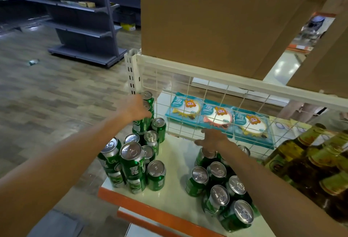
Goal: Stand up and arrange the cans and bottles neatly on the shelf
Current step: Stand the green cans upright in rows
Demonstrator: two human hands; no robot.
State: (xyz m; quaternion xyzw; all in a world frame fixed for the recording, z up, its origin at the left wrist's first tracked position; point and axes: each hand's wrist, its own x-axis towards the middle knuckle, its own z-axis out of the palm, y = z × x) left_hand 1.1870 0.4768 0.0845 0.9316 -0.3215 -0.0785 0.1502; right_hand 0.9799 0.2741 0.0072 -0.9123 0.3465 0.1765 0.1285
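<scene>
A stacked can is gripped by the left hand at the shelf's back-left corner, while the right hand is held open over the unaligned cans.

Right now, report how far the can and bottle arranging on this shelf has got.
Done: the left cans stand upright, partly stacked, on the white shelf. In hand: the left hand grips a stacked can at the back corner; the open right hand is over a rear can. Left: the right cans form a loose cluster, and the glass bottles crowd the right edge.
</scene>
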